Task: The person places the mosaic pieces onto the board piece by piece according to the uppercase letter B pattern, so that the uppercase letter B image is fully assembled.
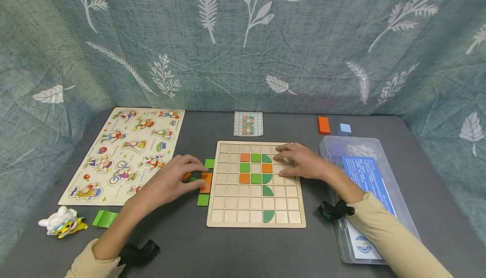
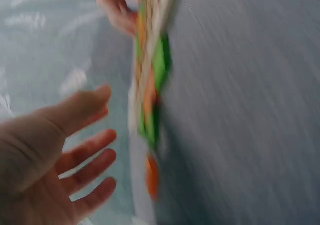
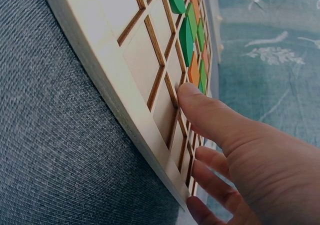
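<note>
A wooden grid board (image 1: 225, 217) holds orange square tiles (image 1: 244, 178), green square tiles (image 1: 256, 157) and dark green quarter-round tiles (image 1: 268, 216). Along its left edge lie loose green tiles (image 1: 203, 200) and orange tiles (image 1: 206, 177). Just left of these, my left hand (image 1: 167, 185) hovers with thumb and fingers spread; the blurred left wrist view shows nothing between them. An orange piece (image 2: 152, 177) lies near that hand. Over the board's upper right squares is my right hand (image 1: 301, 161), its fingers loosely extended and holding nothing. In the right wrist view its thumb (image 3: 200, 102) is at the grid.
Behind the board lies a printed pattern card (image 1: 248, 132). A picture puzzle board (image 1: 125, 143), a toy figure (image 1: 62, 222) and a green curved block (image 1: 104, 219) are at left. At right are a plastic case (image 1: 343, 244), a red block (image 1: 323, 125) and a blue cube (image 1: 344, 129).
</note>
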The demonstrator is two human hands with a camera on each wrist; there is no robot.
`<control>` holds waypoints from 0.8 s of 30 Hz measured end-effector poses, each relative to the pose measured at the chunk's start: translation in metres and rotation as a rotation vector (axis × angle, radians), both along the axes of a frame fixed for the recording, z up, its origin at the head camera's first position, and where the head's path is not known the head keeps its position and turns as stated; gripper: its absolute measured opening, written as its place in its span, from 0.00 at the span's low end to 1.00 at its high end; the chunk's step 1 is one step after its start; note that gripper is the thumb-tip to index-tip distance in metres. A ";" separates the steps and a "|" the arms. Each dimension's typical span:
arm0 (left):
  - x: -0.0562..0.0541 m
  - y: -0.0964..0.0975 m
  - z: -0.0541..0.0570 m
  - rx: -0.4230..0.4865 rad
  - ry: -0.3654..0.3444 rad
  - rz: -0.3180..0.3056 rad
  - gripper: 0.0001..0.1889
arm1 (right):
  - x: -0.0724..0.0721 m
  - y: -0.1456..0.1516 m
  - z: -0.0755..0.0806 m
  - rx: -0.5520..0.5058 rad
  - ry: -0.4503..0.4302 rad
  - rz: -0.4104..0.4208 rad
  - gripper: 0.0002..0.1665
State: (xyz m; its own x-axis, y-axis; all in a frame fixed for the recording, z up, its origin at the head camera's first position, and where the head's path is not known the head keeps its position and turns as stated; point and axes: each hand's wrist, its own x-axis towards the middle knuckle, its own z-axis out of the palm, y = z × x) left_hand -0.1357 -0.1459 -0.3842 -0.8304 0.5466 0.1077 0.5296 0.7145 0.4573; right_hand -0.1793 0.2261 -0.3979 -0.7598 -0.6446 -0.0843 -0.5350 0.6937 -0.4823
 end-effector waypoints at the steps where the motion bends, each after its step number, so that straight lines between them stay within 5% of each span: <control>1: -0.002 -0.009 -0.002 0.013 -0.011 -0.008 0.15 | 0.000 0.000 0.000 0.002 0.002 0.003 0.28; 9: -0.001 -0.036 -0.017 0.031 -0.067 -0.010 0.21 | 0.000 0.001 0.000 0.001 0.001 0.003 0.28; 24: -0.009 -0.027 -0.021 -0.004 -0.054 -0.021 0.27 | -0.001 0.002 -0.002 -0.001 0.006 0.004 0.28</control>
State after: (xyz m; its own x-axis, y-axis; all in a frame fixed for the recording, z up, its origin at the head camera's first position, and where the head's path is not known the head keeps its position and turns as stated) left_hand -0.1446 -0.1726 -0.4051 -0.8233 0.5642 0.0613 0.5192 0.7052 0.4829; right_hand -0.1804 0.2278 -0.3995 -0.7577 -0.6478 -0.0789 -0.5409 0.6911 -0.4794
